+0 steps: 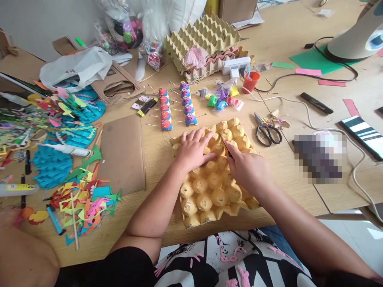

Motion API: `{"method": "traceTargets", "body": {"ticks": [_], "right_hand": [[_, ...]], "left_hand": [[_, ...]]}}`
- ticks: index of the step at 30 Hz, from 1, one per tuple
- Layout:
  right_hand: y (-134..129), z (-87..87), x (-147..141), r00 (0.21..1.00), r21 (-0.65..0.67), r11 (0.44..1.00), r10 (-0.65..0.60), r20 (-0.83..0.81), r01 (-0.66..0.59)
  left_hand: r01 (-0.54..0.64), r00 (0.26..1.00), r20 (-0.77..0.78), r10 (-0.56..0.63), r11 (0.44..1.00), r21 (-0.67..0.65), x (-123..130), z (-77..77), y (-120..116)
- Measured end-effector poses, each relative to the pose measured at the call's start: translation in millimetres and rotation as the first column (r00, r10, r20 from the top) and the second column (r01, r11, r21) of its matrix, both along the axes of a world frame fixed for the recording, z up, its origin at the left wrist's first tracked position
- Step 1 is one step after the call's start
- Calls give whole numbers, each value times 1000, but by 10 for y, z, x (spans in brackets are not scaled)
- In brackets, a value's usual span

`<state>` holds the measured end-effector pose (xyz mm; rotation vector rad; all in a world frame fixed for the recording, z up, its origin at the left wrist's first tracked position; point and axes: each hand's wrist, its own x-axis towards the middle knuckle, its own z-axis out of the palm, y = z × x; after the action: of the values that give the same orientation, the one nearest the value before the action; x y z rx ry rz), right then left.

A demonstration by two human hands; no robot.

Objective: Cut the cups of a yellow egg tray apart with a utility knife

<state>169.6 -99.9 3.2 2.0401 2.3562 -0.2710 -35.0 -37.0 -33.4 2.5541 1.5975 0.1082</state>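
Note:
A yellow egg tray (220,181) lies bumps up at the table's front edge, before my body. My left hand (193,149) rests flat on its upper left part, fingers spread. My right hand (249,165) is closed round a small knife (226,146), whose blade touches the tray near its upper middle; the handle is mostly hidden in the hand. Just beyond the tray stand two rows of painted egg-cup pieces with pins, one red and blue (165,109), one purple and blue (187,104).
Black scissors (267,133) lie right of the tray, near a white cable (308,115). Cardboard (121,155) and paper scraps (86,203) lie left. Stacked egg trays (203,40) and an orange cup (250,82) stand behind. Another person's arm (26,251) shows lower left.

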Motion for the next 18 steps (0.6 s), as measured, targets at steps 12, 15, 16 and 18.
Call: {"method": "traceTargets", "body": {"ticks": [12, 15, 16, 18], "right_hand": [[-9, 41, -28, 998, -55, 998, -17, 62, 21], [-9, 53, -51, 996, -74, 997, -20, 85, 27], [-11, 51, -59, 996, -81, 996, -15, 83, 22], [-15, 41, -70, 997, -96, 995, -8, 78, 16]], "left_hand": [[-14, 1000, -20, 14, 1000, 19, 17, 18, -17], [-20, 999, -30, 21, 1000, 21, 18, 15, -17], [-19, 999, -32, 20, 1000, 20, 18, 14, -16], [-18, 999, -37, 19, 1000, 18, 17, 13, -15]]}}
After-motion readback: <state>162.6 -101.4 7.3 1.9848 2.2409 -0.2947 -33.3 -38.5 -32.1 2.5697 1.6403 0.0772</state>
